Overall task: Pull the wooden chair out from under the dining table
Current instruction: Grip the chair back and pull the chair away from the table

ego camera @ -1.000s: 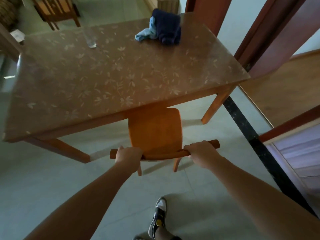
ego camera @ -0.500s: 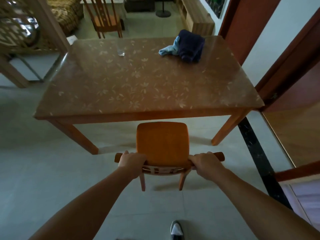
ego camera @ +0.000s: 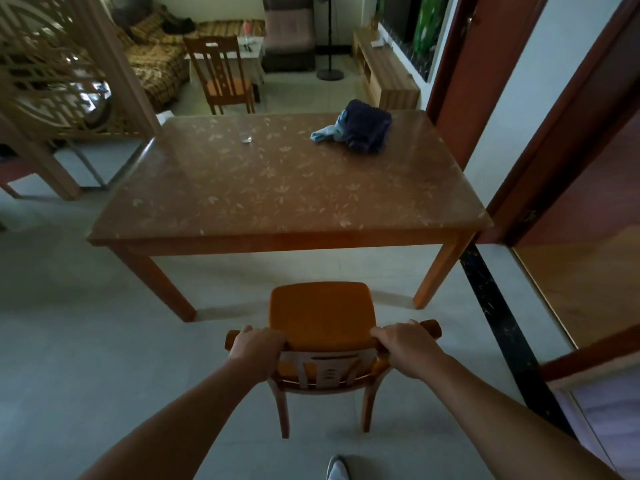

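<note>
The wooden chair [ego camera: 322, 315], with an orange seat, stands on the tiled floor in front of the dining table [ego camera: 287, 216]. Its whole seat shows, with a strip of floor between it and the table's near edge. My left hand [ego camera: 256, 348] grips the left end of the chair's top rail. My right hand [ego camera: 403, 346] grips the right end. The chair's back slats and two rear legs show below my hands.
A dark blue and light blue cloth bundle [ego camera: 356, 131] and a small glass [ego camera: 246, 137] lie on the table. A second wooden chair [ego camera: 221, 77] stands beyond it. A lattice screen [ego camera: 62, 71] is at left, door frames [ego camera: 540, 140] at right. My shoe [ego camera: 337, 467] is below the chair.
The chair has slid back toward me, out from under the table, with both hands still on its top rail. I have stepped back, so more of the room shows.
</note>
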`<control>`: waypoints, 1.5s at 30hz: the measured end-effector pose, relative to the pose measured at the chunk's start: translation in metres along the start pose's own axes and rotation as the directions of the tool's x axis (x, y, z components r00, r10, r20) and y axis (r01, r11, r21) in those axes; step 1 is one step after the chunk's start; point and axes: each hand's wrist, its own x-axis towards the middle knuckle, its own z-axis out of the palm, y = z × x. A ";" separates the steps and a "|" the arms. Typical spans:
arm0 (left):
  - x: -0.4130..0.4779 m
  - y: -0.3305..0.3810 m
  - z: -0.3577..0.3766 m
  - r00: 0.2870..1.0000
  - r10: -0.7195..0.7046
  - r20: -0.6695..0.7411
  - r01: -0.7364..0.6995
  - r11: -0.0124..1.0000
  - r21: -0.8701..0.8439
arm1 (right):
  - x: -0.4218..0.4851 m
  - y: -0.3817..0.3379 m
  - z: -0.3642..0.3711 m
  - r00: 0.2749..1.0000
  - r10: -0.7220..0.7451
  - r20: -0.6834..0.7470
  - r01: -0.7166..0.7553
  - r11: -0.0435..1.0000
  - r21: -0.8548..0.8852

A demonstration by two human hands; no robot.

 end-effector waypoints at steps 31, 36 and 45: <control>-0.283 0.141 0.103 0.999 0.003 0.039 -0.003 1.000 0.012 | -0.306 -0.060 0.120 0.998 0.045 0.052 -0.040 0.996 -0.079; -0.317 0.172 0.117 0.998 -0.015 0.059 0.013 0.999 0.037 | -0.346 -0.054 0.135 0.997 0.034 0.071 -0.029 0.997 -0.073; -0.349 0.199 0.155 0.997 -0.002 0.080 -0.005 0.996 0.088 | -0.389 -0.054 0.165 0.998 0.023 0.058 -0.021 0.999 -0.042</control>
